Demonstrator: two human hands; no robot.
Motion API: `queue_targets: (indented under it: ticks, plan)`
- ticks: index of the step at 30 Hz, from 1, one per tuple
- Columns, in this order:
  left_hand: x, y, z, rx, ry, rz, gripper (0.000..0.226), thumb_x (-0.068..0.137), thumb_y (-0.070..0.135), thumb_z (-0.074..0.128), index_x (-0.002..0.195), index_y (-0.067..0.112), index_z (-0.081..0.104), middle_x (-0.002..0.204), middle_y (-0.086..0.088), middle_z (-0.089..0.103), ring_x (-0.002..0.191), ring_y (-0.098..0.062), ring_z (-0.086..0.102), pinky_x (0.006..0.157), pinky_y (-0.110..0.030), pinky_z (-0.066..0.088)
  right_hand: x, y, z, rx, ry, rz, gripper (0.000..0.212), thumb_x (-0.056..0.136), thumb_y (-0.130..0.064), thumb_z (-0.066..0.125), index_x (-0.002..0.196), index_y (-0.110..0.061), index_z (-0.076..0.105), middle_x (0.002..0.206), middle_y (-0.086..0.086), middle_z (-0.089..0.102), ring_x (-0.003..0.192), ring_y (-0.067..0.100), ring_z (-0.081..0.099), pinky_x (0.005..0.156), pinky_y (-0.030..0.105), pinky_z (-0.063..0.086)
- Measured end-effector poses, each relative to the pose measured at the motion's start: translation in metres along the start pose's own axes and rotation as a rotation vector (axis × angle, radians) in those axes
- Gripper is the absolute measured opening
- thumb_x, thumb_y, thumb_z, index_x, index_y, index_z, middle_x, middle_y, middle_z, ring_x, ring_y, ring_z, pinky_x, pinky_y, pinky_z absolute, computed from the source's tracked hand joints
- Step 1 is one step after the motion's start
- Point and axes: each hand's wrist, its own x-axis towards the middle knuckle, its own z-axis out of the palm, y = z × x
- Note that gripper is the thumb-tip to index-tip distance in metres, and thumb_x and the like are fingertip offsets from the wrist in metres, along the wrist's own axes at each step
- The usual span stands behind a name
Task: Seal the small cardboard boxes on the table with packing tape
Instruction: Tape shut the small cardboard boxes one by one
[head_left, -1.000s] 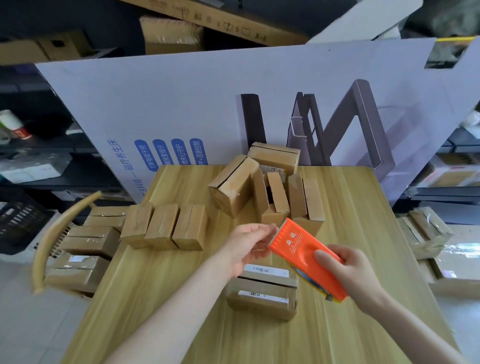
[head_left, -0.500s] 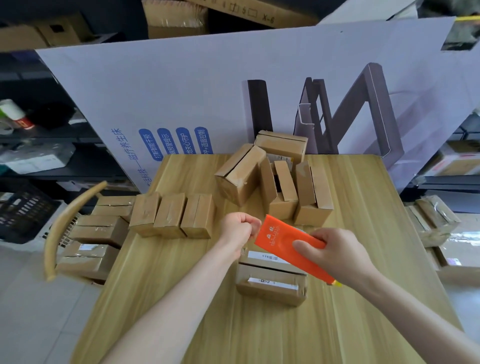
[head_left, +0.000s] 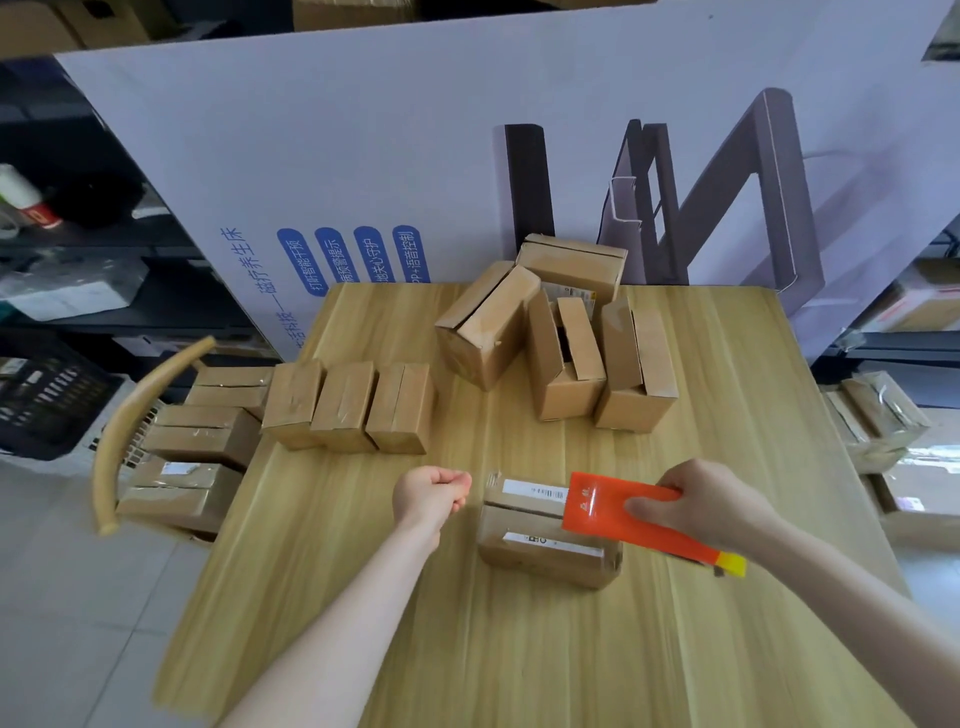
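At far left, taped boxes are stacked on a chair (head_left: 111, 441) against the table (head_left: 519, 649) edge. The white panel (head_left: 363, 130) behind carries blue Chinese print, including 磁疗养生床. A row of three boxes (head_left: 345, 405) stands near the left edge. The left hand (head_left: 431, 493) is curled into a fist just left of the small cardboard box (head_left: 540, 551); whether it pinches tape, I cannot tell. That box lies front-centre, showing white barcode labels. The right hand (head_left: 711, 506) grips an orange tape dispenser (head_left: 618, 512) over it; its white logo is unreadable. Unsealed boxes (head_left: 561, 343) cluster at the back. Bare wood lies along the near and right edges.
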Motion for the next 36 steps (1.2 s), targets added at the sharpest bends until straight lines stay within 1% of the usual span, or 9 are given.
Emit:
queue_targets:
  ticks: [11,16,19,22,24,27,30,33,36]
  plan:
    - [0.015,-0.035,0.03,-0.011,0.064,-0.144,0.008,0.084,0.012,0.071,0.088,0.005,0.069,0.072,-0.004,0.066,0.057,-0.012,0.056,0.057,-0.021,0.047,0.033,-0.012,0.03,-0.218,-0.018,0.05,0.05,0.078,-0.068,0.055,0.089,-0.02,0.066,0.077,-0.007,0.063,0.068,0.011,0.06,0.052,0.022,0.042]
    - [0.017,-0.036,0.041,0.287,0.047,0.006,0.015,0.09,0.022,0.063,0.082,0.01,0.068,0.081,-0.004,0.064,0.08,-0.022,0.057,0.068,-0.022,0.039,0.04,-0.018,0.031,-0.25,-0.003,0.072,0.052,0.078,-0.066,0.055,0.093,-0.018,0.067,0.079,-0.006,0.064,0.071,0.015,0.061,0.053,0.022,0.04]
    - [0.018,-0.043,0.041,0.519,0.006,-0.026,0.034,0.096,0.029,0.052,0.123,0.01,0.06,0.122,-0.008,0.064,0.112,-0.028,0.059,0.084,-0.028,0.045,0.042,-0.019,0.03,-0.26,-0.003,0.081,0.052,0.078,-0.066,0.055,0.093,-0.017,0.067,0.08,-0.005,0.064,0.072,0.015,0.061,0.054,0.023,0.041]
    - [0.017,-0.058,0.037,0.557,0.082,-0.05,0.037,0.098,0.027,0.047,0.132,0.013,0.054,0.129,-0.006,0.06,0.117,-0.026,0.057,0.091,-0.032,0.046,0.042,-0.017,0.033,-0.269,0.009,0.08,0.05,0.078,-0.065,0.055,0.09,-0.018,0.066,0.077,-0.006,0.062,0.071,0.015,0.061,0.051,0.022,0.039]
    - [0.006,-0.062,0.041,0.306,0.15,0.056,0.033,0.101,0.029,0.041,0.116,0.01,0.064,0.113,-0.004,0.067,0.1,-0.023,0.061,0.08,-0.03,0.047,0.042,-0.016,0.034,-0.27,0.02,0.078,0.05,0.077,-0.065,0.055,0.091,-0.018,0.067,0.078,-0.006,0.063,0.07,0.015,0.06,0.051,0.022,0.038]
    - [-0.01,-0.06,0.056,0.159,-0.044,0.157,0.04,0.101,0.039,0.034,0.101,0.011,0.063,0.093,0.0,0.067,0.089,-0.02,0.06,0.074,-0.031,0.045,0.044,-0.015,0.034,-0.254,0.016,0.082,0.051,0.077,-0.065,0.056,0.093,-0.018,0.067,0.08,-0.005,0.064,0.072,0.016,0.06,0.052,0.023,0.04]
    - [-0.01,-0.06,0.061,0.302,-0.122,0.166,0.039,0.102,0.037,0.031,0.118,0.013,0.057,0.11,-0.002,0.065,0.106,-0.026,0.058,0.091,-0.036,0.046,0.044,-0.015,0.034,-0.247,0.015,0.082,0.05,0.076,-0.065,0.056,0.091,-0.018,0.066,0.078,-0.006,0.064,0.072,0.015,0.062,0.052,0.023,0.041]
    - [-0.002,-0.047,0.069,0.475,0.037,0.557,0.041,0.102,0.023,0.037,0.14,0.012,0.045,0.144,0.0,0.044,0.14,-0.02,0.031,0.116,-0.033,0.026,0.044,-0.014,0.036,-0.248,0.011,0.082,0.05,0.076,-0.065,0.055,0.088,-0.019,0.066,0.075,-0.006,0.063,0.071,0.016,0.062,0.051,0.022,0.039]
    - [0.003,-0.021,0.09,0.658,-0.143,0.753,0.037,0.102,0.025,0.035,0.13,0.017,0.057,0.135,0.002,0.055,0.133,-0.015,0.041,0.112,-0.028,0.029,0.045,-0.012,0.034,-0.226,-0.011,0.085,0.05,0.076,-0.066,0.055,0.09,-0.019,0.066,0.076,-0.005,0.063,0.072,0.017,0.063,0.051,0.022,0.042]
